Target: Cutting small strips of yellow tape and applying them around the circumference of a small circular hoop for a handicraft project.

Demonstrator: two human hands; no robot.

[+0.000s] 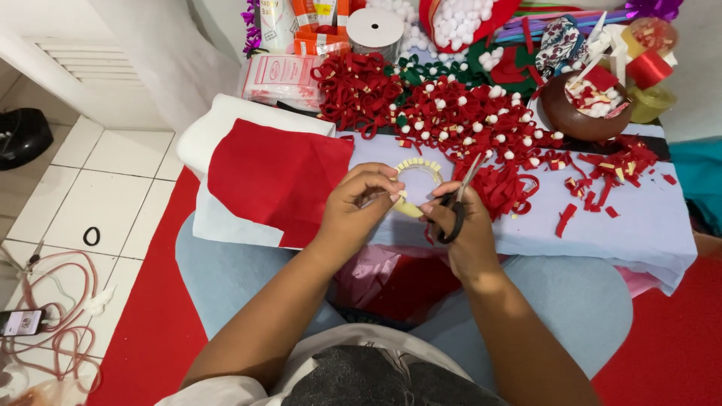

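Observation:
My left hand (pixel 359 197) pinches a small ring of clear tape (pixel 418 179) edged with cream-coloured tabs, just above the low table's front edge. My right hand (pixel 460 225) is closed on black-handled scissors (pixel 457 204), whose blades point up and away over red felt scraps. The two hands almost touch at the ring's lower edge. A sheet of red felt (pixel 274 179) lies flat to the left of my left hand.
A heap of red felt bows with white pompoms (pixel 451 113) covers the back of the table (pixel 639 225). A brown bowl (pixel 583 113), a tape roll (pixel 374 28), and packets stand behind. Cables and a phone (pixel 21 322) lie on the tiled floor at left.

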